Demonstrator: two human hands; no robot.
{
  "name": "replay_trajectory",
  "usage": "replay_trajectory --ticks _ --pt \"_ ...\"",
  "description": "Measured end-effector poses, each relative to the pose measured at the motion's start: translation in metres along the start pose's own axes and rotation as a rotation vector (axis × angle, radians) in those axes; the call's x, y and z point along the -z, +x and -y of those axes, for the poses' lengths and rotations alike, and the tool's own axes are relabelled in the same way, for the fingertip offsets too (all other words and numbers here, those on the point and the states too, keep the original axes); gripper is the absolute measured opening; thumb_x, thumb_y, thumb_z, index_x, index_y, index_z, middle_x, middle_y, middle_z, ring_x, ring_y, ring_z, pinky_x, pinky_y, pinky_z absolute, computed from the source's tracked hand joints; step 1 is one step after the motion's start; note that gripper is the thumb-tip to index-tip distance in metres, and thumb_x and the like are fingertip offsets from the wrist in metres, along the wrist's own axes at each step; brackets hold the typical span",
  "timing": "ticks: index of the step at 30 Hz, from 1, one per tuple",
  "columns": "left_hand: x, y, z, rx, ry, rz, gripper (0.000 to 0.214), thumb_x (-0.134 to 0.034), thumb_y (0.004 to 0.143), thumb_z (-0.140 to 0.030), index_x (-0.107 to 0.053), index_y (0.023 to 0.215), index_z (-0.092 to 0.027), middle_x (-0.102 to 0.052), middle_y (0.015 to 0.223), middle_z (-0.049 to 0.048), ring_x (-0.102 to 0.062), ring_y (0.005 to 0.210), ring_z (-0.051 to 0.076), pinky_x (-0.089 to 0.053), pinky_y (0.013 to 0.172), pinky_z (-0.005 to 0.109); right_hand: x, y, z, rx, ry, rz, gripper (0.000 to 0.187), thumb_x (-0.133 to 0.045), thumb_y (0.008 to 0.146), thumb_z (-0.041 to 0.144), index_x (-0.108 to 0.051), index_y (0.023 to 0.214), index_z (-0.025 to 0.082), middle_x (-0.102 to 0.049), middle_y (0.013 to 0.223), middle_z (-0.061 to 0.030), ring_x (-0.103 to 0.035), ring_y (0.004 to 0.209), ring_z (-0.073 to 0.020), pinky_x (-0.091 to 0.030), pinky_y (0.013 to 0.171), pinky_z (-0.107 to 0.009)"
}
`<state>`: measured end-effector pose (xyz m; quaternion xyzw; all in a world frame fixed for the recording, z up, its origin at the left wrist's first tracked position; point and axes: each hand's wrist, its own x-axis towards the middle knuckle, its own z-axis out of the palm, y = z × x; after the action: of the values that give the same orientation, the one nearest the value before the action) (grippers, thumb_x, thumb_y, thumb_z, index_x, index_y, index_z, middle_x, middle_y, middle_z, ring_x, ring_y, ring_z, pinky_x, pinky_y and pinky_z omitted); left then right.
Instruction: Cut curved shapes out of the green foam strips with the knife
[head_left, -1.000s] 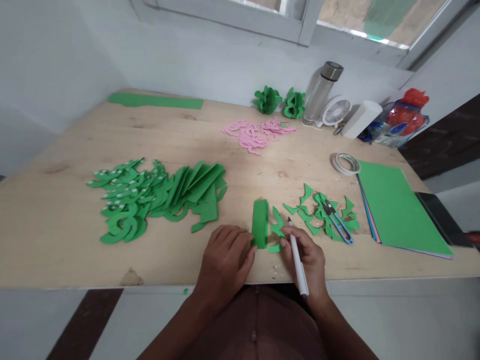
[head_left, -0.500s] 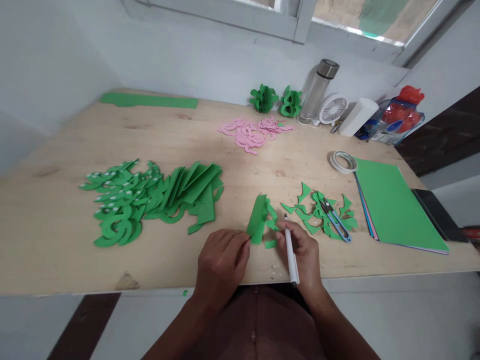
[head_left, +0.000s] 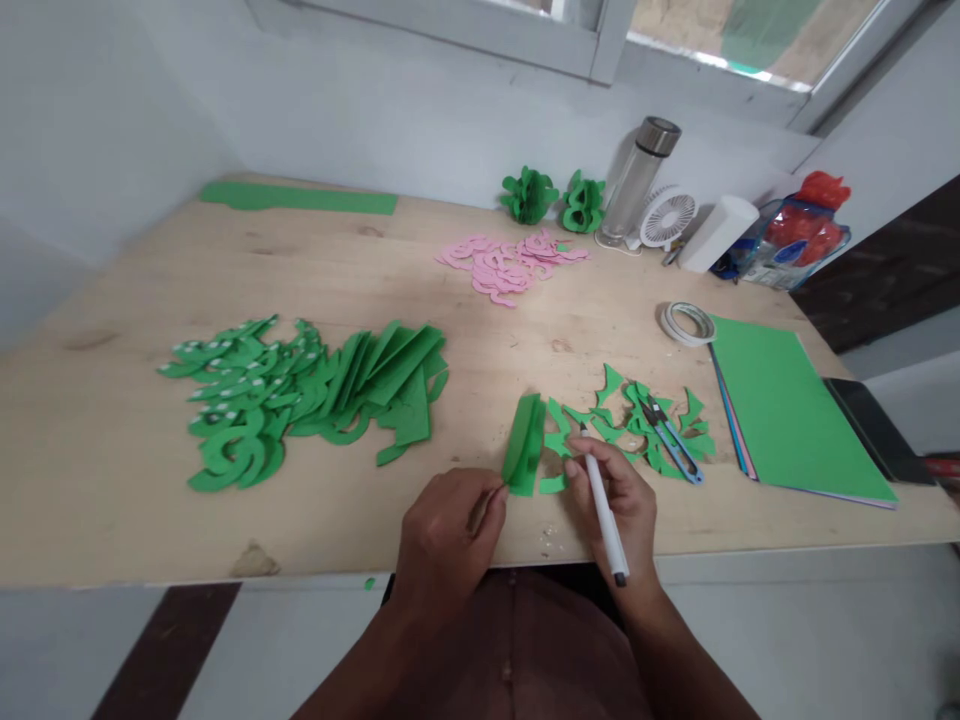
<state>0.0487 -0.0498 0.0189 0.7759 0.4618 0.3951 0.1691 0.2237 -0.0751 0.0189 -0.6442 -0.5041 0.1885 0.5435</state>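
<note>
- Grip: I see the left hand closed in a thumb-and-forefinger pinch on the near end of the folded green paper strip. The right hand is wrapped around a white pen, tip pointing away from the person.
- Position: the strip lies near the front edge of the pale wooden table, between the two hands.
- Change: a second ago the strip lay flat and straight. It now leans right with its layers raised off the wood, so I judge it is being handled, not marked.
- Pen: its tip has swung right, onto the loose green paper offcuts.
- Surroundings: blue-handled snips rest on the offcuts. A heap of green cut shapes lies to the left, and pink cut shapes lie farther back.
</note>
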Motion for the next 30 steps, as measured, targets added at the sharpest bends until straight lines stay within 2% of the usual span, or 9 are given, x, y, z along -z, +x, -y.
replay_trajectory --ticks 5,9,14,16,19,21,24,26,30 --pt "0.002 0.002 0.001 0.159 -0.118 -0.019 0.013 -0.053 0.090 -0.020 -0.064 0.083 -0.022 -0.072 0.075 -0.0018 -0.069 0.066 0.014 -0.055 0.062 0.025 -0.001 0.000 0.004 -0.013 0.056 0.002 0.013 -0.067 0.086 0.029 -0.072 0.096 0.023 -0.075 0.087 -0.0031 -0.071 0.072 -0.0155 -0.057 0.060 -0.023" --pt "0.004 0.003 -0.002 0.188 -0.162 -0.021 0.014 -0.054 0.091 -0.023 -0.063 0.080 -0.022 -0.070 0.069 -0.0041 -0.067 0.060 0.012 -0.053 0.056 0.022 -0.001 -0.002 0.008 -0.036 0.080 0.008 0.011 -0.067 0.086 0.029 -0.072 0.095 0.023 -0.075 0.084 -0.0025 -0.069 0.067 -0.0142 -0.056 0.058 -0.023" --pt "0.012 0.013 0.004 0.021 0.061 -0.176 0.011 -0.054 0.092 -0.019 -0.063 0.085 -0.021 -0.072 0.077 -0.0013 -0.069 0.069 0.015 -0.055 0.067 0.026 -0.002 -0.003 0.009 -0.035 0.114 -0.006 0.013 -0.068 0.086 0.031 -0.072 0.096 0.024 -0.074 0.084 -0.0022 -0.069 0.067 -0.0143 -0.057 0.058 -0.023" --pt "0.017 0.025 0.008 -0.070 0.137 -0.169 0.012 -0.053 0.092 -0.018 -0.061 0.083 -0.022 -0.069 0.070 -0.0031 -0.067 0.064 0.014 -0.053 0.064 0.025 -0.001 -0.003 0.009 -0.034 0.112 -0.006 0.014 -0.067 0.087 0.033 -0.072 0.097 0.024 -0.074 0.083 -0.0024 -0.069 0.069 -0.0151 -0.056 0.058 -0.024" --pt "0.024 0.045 0.012 -0.115 0.259 -0.225 0.011 -0.054 0.092 -0.018 -0.061 0.084 -0.020 -0.069 0.072 -0.0019 -0.066 0.063 0.014 -0.049 0.061 0.026 0.001 -0.004 0.008 -0.037 0.080 -0.007 0.015 -0.067 0.088 0.034 -0.072 0.097 0.023 -0.072 0.080 -0.0025 -0.068 0.068 -0.0152 -0.055 0.056 -0.023" --pt "0.028 0.052 0.014 -0.176 0.359 -0.186 0.015 -0.052 0.092 -0.019 -0.061 0.080 -0.020 -0.067 0.066 -0.0021 -0.064 0.060 0.015 -0.045 0.056 0.027 0.003 -0.005 0.007 -0.038 0.065 -0.017 0.017 -0.067 0.088 0.035 -0.072 0.096 0.022 -0.072 0.079 -0.0027 -0.067 0.066 -0.0148 -0.055 0.056 -0.023" --pt "0.036 0.049 0.017 -0.200 0.452 -0.191 0.015 -0.051 0.092 -0.018 -0.061 0.080 -0.020 -0.067 0.067 -0.0006 -0.063 0.059 0.016 -0.045 0.057 0.029 0.006 -0.005 0.007 -0.045 0.059 -0.019 0.019 -0.067 0.089 0.038 -0.072 0.096 0.022 -0.071 0.078 -0.0024 -0.066 0.064 -0.0141 -0.055 0.056 -0.023" --pt "0.046 0.042 0.019 -0.284 0.462 -0.085 0.019 -0.050 0.093 -0.017 -0.058 0.077 -0.021 -0.067 0.067 -0.0005 -0.062 0.060 0.017 -0.046 0.059 0.029 0.007 -0.005 0.006 -0.040 0.071 -0.026 0.019 -0.067 0.088 0.039 -0.071 0.096 0.022 -0.071 0.077 -0.0019 -0.066 0.064 -0.0142 -0.054 0.055 -0.023" --pt "0.062 0.028 0.018 -0.228 0.513 -0.168 0.010 -0.054 0.094 -0.016 -0.060 0.087 -0.019 -0.069 0.076 0.0019 -0.065 0.070 0.019 -0.047 0.064 0.030 0.009 -0.003 0.006 -0.046 0.090 -0.034 0.018 -0.068 0.088 0.039 -0.072 0.096 0.023 -0.072 0.077 -0.0022 -0.068 0.066 -0.0157 -0.055 0.056 -0.024"
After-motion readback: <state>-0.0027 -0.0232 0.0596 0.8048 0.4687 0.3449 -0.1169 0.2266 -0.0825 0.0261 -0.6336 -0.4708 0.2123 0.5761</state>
